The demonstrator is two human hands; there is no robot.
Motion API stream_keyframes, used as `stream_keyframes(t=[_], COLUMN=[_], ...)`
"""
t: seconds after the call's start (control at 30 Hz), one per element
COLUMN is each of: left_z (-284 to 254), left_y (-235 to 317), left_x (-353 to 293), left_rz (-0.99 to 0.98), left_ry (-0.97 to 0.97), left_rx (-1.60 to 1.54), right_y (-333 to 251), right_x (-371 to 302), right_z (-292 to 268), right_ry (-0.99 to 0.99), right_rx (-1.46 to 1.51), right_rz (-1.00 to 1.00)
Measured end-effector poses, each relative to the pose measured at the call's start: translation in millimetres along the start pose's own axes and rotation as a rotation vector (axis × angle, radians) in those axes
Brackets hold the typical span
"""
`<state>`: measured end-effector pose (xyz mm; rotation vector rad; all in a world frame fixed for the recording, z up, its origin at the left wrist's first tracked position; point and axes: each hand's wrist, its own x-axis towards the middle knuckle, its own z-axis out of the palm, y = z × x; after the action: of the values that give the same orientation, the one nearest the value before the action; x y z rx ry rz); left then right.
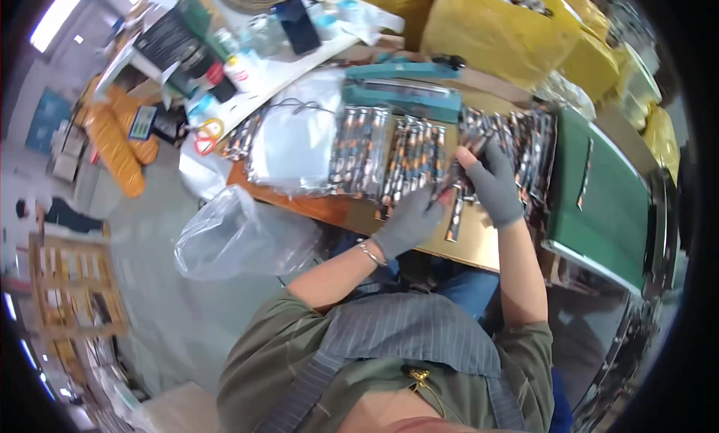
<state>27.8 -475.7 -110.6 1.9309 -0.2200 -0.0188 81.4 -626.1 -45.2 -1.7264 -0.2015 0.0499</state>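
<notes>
Both my hands wear grey gloves with bare fingertips. My right hand (496,187) pinches slim patterned sticks (477,142) in black, orange and white; how many is unclear. Close by on its left, my left hand (413,220) is closed, its fingertips pressed together near the lower ends of the sticks; what lies in them is blurred. A single stick (454,222) shows below, between the hands, over the cardboard (479,238). Rows of the same sticks (416,150) lie beyond my left hand. A looser heap of sticks (533,145) spreads beyond and right of my right hand.
A teal heat sealer (404,96) stands behind the rows. Clear plastic bags (296,145) lie to their left, and a crumpled clear bag (240,235) hangs below. At right is a green board (599,201) bearing one stick. Large yellow bags (498,36) and a phone (297,25) are farther back.
</notes>
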Motion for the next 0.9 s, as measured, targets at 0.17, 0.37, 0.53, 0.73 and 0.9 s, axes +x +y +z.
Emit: stream_keyframes(t=[0.17,0.37,0.53,0.73,0.9], left_z=[-43,-163,-347,-254,-52], left_y=[-5,-102,-165,-93,-33], left_x=[-2,47,91,160,197], left_rz=[0.074,0.200,0.034,0.521,0.818], left_ry=[0.007,0.483,0.495,0.397,0.022], left_rx=[-0.213,0.826,1.565,1.352,0.597], right_y=[1,0,26,90,156], right_x=[21,9,18,53,91], right_z=[14,-1,-38,-130,-180], right_ry=[0.090,-0.061,0.085,0.445,0.454], right_rx=[0.263,0.185,-0.095,-1.020,-1.106], right_rz=[0.005,0.019,0.126,0.133,0.468])
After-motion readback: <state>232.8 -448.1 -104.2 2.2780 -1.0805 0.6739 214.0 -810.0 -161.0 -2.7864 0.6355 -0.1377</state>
